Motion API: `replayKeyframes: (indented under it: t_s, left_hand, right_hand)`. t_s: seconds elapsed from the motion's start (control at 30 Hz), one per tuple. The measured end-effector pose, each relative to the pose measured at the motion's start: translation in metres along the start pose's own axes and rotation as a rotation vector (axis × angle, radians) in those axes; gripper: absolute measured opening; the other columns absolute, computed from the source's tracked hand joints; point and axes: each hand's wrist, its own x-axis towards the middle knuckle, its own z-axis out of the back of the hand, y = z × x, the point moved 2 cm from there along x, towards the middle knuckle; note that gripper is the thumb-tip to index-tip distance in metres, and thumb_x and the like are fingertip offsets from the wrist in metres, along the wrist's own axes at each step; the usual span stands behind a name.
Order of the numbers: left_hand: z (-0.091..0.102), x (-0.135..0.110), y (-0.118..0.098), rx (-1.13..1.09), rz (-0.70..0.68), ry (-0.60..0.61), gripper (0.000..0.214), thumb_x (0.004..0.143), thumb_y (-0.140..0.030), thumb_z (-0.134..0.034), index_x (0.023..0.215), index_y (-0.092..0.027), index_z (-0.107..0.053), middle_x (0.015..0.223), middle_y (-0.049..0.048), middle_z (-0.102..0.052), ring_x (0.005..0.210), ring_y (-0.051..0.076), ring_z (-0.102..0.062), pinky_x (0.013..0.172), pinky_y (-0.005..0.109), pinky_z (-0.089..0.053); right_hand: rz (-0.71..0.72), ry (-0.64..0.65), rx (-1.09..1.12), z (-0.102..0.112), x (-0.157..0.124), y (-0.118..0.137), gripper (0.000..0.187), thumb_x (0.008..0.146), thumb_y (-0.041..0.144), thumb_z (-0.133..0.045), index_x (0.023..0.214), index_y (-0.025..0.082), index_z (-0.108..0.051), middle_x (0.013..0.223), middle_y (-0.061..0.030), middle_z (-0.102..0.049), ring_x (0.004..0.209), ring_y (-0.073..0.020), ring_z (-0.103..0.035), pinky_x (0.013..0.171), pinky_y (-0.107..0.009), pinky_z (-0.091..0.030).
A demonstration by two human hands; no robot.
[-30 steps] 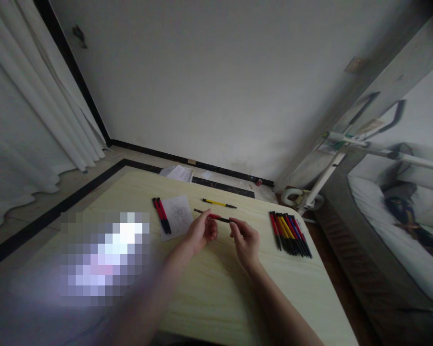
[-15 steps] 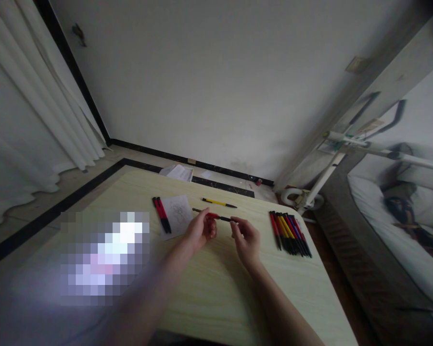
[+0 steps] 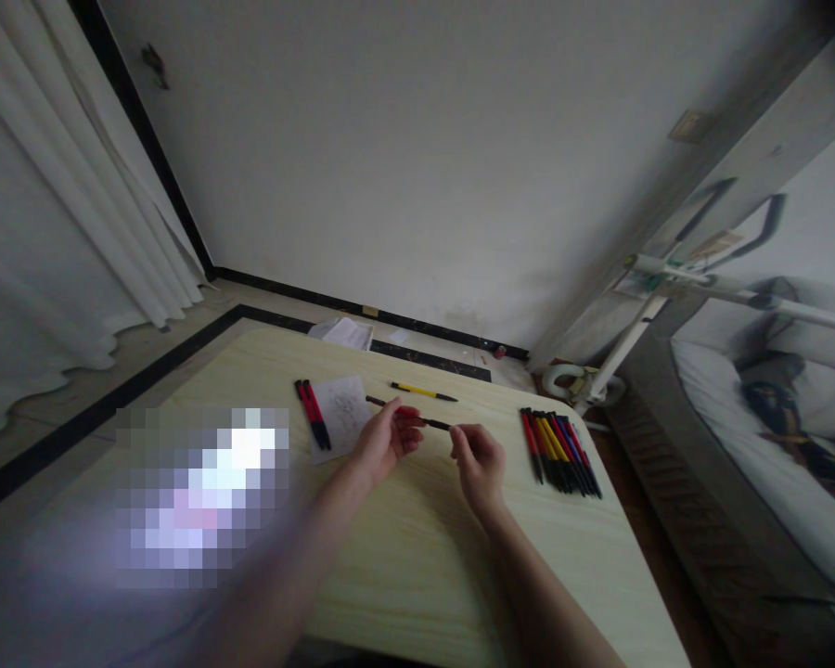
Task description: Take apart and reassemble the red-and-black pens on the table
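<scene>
A red pen with black ends (image 3: 437,424) is held above the table between my two hands. My left hand (image 3: 382,443) is closed around its red middle, and its black rear end sticks out past the fingers. At the other end, my right hand (image 3: 481,464) pinches the black tip section between thumb and fingers. Just beyond the hands lies a yellow pen with black ends (image 3: 423,391). To the left, two red and black pens (image 3: 313,416) rest side by side at the edge of a sheet of paper with line drawings (image 3: 342,408).
A row of several red, yellow and blue pens (image 3: 560,452) lies at the right side of the wooden-topped table (image 3: 404,566). A pixelated bright patch covers the table's left part. White papers (image 3: 340,332) are on the floor behind it. A white metal frame (image 3: 626,343) stands at the right.
My right hand has shifted slightly right along the tip end. The fingers of my left hand have extended a little over the red part, and the pen's rear end has moved slightly left.
</scene>
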Motion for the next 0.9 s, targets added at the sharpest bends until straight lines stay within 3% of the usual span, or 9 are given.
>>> replayKeyframes:
  t_s: [0.23, 0.67, 0.9]
  left_hand:
    - [-0.002, -0.002, -0.001, -0.015, 0.009, 0.019, 0.027, 0.079, -0.034, -0.049, 0.083, -0.009, -0.059, 0.074, 0.0105, -0.066, 0.063, 0.018, -0.064, 0.056, 0.026, -0.048]
    - [0.006, 0.002, -0.008, -0.081, -0.094, -0.030, 0.024, 0.079, -0.032, -0.049, 0.080, -0.010, -0.058, 0.076, 0.0124, -0.067, 0.072, 0.021, -0.064, 0.063, 0.030, -0.050]
    - [0.005, 0.002, -0.016, -0.146, -0.147, -0.082, 0.022, 0.080, -0.029, -0.048, 0.076, -0.010, -0.057, 0.073, 0.0098, -0.067, 0.069, 0.018, -0.064, 0.063, 0.028, -0.050]
  right_hand:
    - [0.007, -0.006, 0.022, -0.001, 0.001, -0.001, 0.023, 0.078, 0.033, -0.052, 0.091, 0.015, -0.058, 0.052, 0.0032, -0.049, 0.045, -0.0091, -0.047, 0.043, -0.020, -0.037]
    - [-0.044, -0.033, 0.077, 0.001, 0.003, 0.003, 0.026, 0.078, 0.036, -0.051, 0.092, 0.015, -0.059, 0.051, 0.0037, -0.048, 0.044, -0.0087, -0.045, 0.041, -0.019, -0.036]
    - [-0.064, -0.051, 0.055, 0.005, 0.009, -0.009, 0.025, 0.079, 0.036, -0.050, 0.091, 0.015, -0.058, 0.056, 0.0020, -0.051, 0.049, -0.0104, -0.049, 0.045, -0.021, -0.038]
